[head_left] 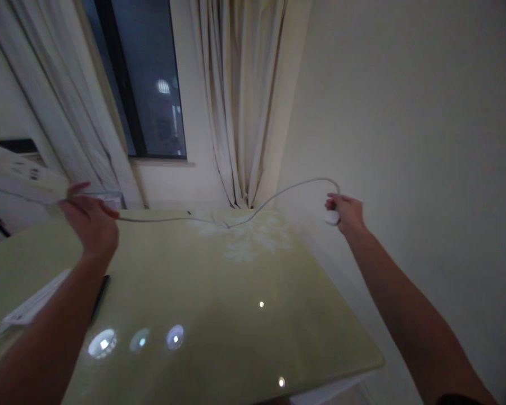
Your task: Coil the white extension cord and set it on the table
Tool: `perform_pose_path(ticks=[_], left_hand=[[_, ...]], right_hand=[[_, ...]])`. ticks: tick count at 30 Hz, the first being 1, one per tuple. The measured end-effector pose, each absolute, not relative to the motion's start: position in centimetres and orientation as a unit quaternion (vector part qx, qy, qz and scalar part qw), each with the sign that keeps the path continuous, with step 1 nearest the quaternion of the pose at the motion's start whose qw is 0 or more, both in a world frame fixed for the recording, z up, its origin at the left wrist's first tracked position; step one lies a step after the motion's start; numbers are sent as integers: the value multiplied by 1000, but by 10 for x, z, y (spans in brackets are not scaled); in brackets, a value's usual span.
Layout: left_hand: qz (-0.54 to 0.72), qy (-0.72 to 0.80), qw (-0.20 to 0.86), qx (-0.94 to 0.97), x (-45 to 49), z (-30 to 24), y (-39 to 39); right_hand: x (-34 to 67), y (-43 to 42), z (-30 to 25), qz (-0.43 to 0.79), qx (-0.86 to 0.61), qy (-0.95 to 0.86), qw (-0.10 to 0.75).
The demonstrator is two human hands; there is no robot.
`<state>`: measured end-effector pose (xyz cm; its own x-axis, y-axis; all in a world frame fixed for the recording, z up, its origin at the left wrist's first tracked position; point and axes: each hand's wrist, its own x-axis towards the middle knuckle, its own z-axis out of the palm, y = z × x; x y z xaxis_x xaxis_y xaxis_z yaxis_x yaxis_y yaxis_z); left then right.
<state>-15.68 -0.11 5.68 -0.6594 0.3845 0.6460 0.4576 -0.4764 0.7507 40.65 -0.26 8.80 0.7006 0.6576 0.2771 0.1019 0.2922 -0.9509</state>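
Note:
At the left, my left hand is closed around the end of a white power strip, which is held up above the table with its socket face showing. A thin pale cord runs from there across the table's far part, dips near the middle, then arches up to the right. My right hand grips the cord's other end beyond the table's right edge, and a white plug pokes out below its fingers.
The glossy yellow-green table reflects several ceiling lights. White papers and a dark slim object lie near my left forearm. Behind the table hang beige curtains beside a dark window. A plain wall stands at right.

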Motion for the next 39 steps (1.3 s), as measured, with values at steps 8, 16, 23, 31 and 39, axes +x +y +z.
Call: perform_pose_path(ticks=[8,16,23,31,39], left_hand=[[-672,-442,-225,-549,-12,-91,-8],[-535,-529,-268,-602,19,-153,-38],[-507,-538,-247,-626,15,-152,-45],[-529,-508,-313,-604,26,-165,-52],[-558,-464,-275,-631,33,-171,-61]], right_hand=[[251,-18,-76,496,-529,-365,584],[198,-16,-151,504,-490,-396,591],[214,-40,-142,173,-529,-514,654],[213,-59,-123,520,-391,-398,647],[187,-67,-126,622,-361,-315,619]])
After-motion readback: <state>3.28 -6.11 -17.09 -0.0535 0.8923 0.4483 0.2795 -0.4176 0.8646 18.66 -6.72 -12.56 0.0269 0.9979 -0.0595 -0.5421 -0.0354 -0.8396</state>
